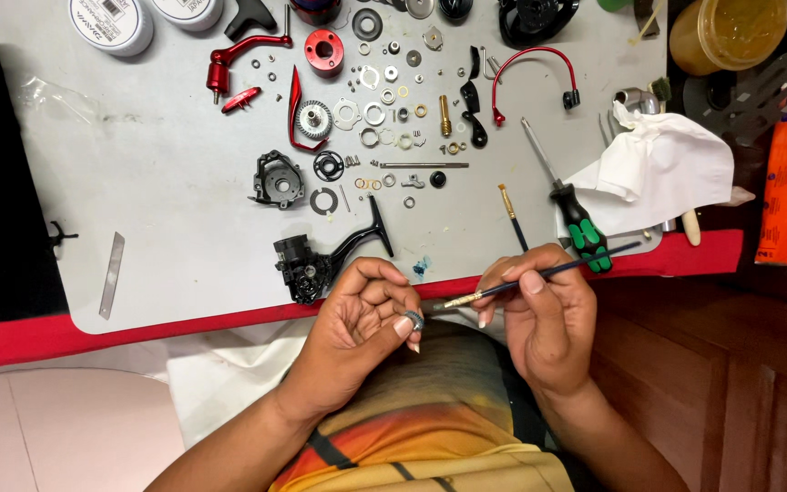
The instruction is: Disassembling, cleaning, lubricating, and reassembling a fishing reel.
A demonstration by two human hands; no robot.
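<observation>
My left hand (362, 314) pinches a small silver ring-shaped part (413, 320) between thumb and fingertips, just below the table's front edge. My right hand (544, 314) grips a thin dark-handled brush (539, 275); its light bristle tip points left and almost touches the ring part. Both hands hover over my lap, close together. Right above my left hand, a black fishing-reel body (321, 260) lies on the grey mat (157, 182).
Several small washers, gears and screws are laid out in rows on the mat, with red reel parts (257, 59), a black side plate (278, 179), a second brush (513, 217), a green-handled screwdriver (576, 217), a white cloth (658, 164), white spools (111, 23) and a jar (726, 32).
</observation>
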